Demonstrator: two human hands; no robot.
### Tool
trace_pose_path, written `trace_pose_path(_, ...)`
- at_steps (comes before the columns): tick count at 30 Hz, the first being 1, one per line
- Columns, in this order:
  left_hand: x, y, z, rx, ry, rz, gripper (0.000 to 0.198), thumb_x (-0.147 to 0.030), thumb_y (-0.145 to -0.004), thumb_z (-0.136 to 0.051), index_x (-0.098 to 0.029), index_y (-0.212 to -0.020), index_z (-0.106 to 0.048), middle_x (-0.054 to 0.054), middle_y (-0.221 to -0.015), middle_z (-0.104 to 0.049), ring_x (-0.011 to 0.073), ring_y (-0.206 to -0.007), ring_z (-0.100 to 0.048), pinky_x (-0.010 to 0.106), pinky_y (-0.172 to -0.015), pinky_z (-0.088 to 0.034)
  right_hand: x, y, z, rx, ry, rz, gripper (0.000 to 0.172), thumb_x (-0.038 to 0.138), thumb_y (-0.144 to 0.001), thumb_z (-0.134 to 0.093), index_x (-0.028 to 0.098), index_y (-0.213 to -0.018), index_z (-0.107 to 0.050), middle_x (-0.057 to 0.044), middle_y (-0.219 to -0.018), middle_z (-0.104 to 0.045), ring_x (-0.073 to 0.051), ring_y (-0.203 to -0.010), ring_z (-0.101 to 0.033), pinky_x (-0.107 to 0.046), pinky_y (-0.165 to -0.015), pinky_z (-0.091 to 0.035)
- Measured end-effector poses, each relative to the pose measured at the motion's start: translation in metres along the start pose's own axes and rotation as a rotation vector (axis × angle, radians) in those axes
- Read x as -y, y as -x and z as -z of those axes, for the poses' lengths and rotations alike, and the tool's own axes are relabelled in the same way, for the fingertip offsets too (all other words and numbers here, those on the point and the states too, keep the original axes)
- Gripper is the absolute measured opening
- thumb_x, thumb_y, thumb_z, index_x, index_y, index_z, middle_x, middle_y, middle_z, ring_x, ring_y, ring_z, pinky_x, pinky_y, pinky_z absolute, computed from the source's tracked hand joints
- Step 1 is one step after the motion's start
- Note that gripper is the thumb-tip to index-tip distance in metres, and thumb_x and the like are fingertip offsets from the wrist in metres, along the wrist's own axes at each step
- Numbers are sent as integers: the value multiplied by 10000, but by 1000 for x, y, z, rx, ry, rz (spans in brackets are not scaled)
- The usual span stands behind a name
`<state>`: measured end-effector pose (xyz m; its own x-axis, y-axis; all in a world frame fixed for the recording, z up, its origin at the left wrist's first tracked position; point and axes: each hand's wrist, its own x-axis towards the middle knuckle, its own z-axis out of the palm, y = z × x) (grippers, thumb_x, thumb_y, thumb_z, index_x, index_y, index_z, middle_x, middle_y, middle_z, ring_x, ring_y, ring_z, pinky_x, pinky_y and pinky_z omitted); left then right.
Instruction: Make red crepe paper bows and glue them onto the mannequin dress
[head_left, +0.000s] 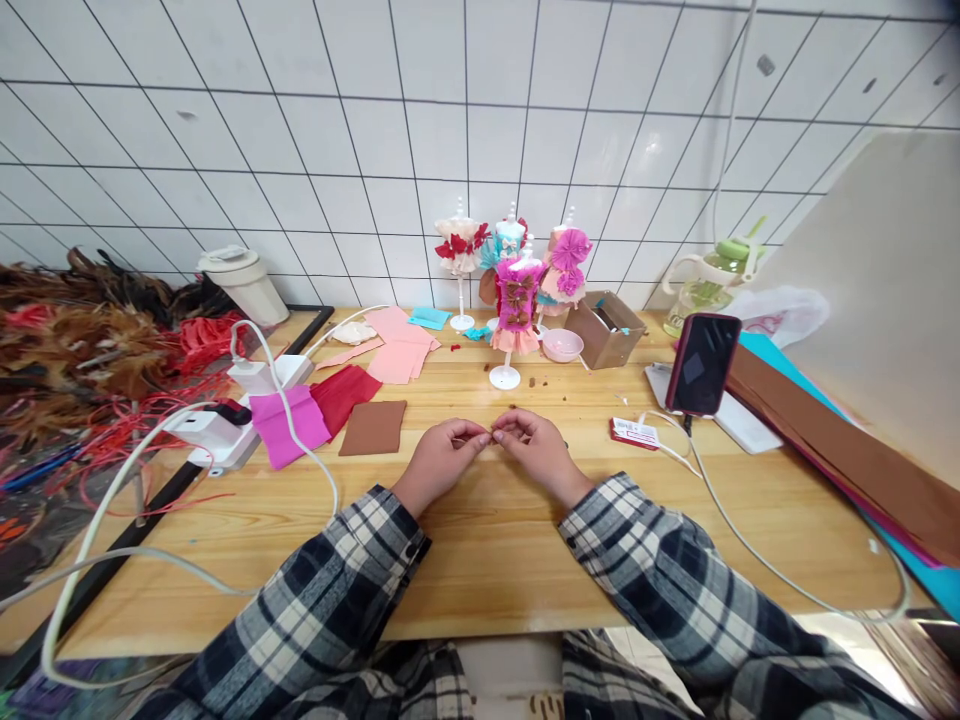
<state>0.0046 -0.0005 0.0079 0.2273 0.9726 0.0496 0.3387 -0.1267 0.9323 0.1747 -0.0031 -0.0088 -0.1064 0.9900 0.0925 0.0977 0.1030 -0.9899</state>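
My left hand (439, 462) and my right hand (536, 450) rest together on the wooden table (480, 560), fingertips meeting in a pinch over something tiny that I cannot make out. Both arms wear plaid sleeves. Just beyond the hands stands a small mannequin in a pink dress (517, 305), with other dressed mannequins (459, 248) behind it by the tiled wall. To the left of my hands lie a brown felt square (373, 428), a red sheet (343, 393) and a magenta sheet (289, 422).
White chargers (217, 432) and cables lie at left beside a heap of feathers (75, 350). A phone (703, 363) leans upright at right, near a cardboard box (606, 328), a pink bowl (562, 344), a red card (634, 432) and long brown sheets (840, 445).
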Motion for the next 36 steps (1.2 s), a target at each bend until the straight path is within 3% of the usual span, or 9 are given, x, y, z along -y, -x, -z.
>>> trace_pose_path(3,0,0,-1,-22,113,31,343,-421,-705,-671,-159,-925,-658,62,-871,-706,190,-803,-650,308,-754,-517,0,0,-1,-47,-107,-43,220,363,-696,-674,188,-800,-592,-1,-738,-624,-115,-633,-548,-250,-584,-430)
trace_pose_path(8,4,0,-4,-5,95,47,276,-407,-686,-691,-154,-795,-664,65,-832,-708,193,-776,-651,308,-735,-515,-2,1,-3,-26,-175,-114,254,388,-684,-674,190,-797,-562,12,-697,-592,-101,-556,-496,-217,-464,-360)
trace_pose_path(14,7,0,0,-19,-281,-128,181,-354,-741,-634,-178,-736,-679,46,-795,-684,191,-773,-627,310,-737,-476,1,3,1,16,255,129,250,292,-750,-624,225,-991,-642,-46,-959,-654,-158,-811,-574,-276,-641,-440)
trace_pose_path(17,5,1,1,15,-370,-191,173,-339,-765,-608,-188,-731,-685,38,-779,-677,183,-762,-619,302,-733,-461,2,3,1,37,400,235,110,284,-749,-648,235,-842,-681,-36,-920,-673,-180,-904,-578,-311,-747,-438)
trace_pose_path(20,2,2,1,38,-354,-182,161,-330,-763,-609,-193,-731,-688,32,-764,-673,174,-743,-615,288,-715,-460,0,3,0,6,314,133,99,304,-738,-647,206,-754,-659,-32,-821,-672,-166,-782,-589,-310,-717,-443)
trace_pose_path(25,-1,3,0,36,-309,-150,145,-311,-758,-609,-189,-723,-680,31,-772,-683,173,-754,-621,283,-726,-462,-5,1,-1,45,-48,-102,228,393,-684,-679,179,-742,-625,-11,-714,-649,-142,-665,-578,-275,-640,-445)
trace_pose_path(28,0,3,0,22,-289,-132,165,-334,-765,-602,-188,-736,-675,33,-785,-692,177,-769,-625,285,-735,-467,-6,1,-1,35,-104,-116,262,413,-670,-688,171,-758,-639,-2,-697,-639,-124,-632,-554,-261,-623,-433)
trace_pose_path(33,6,2,-1,17,-238,-102,290,-428,-747,-627,-197,-914,-682,39,-829,-696,185,-768,-632,287,-711,-491,-6,0,0,1,-45,-78,257,418,-690,-669,176,-775,-650,2,-682,-635,-117,-597,-531,-258,-595,-424)
trace_pose_path(36,6,2,-1,-35,-218,-131,231,-405,-774,-602,-204,-834,-699,44,-833,-709,193,-791,-641,301,-749,-490,-4,1,-2,1,-2,-41,236,413,-698,-661,188,-764,-641,-10,-717,-651,-127,-614,-549,-263,-599,-430)
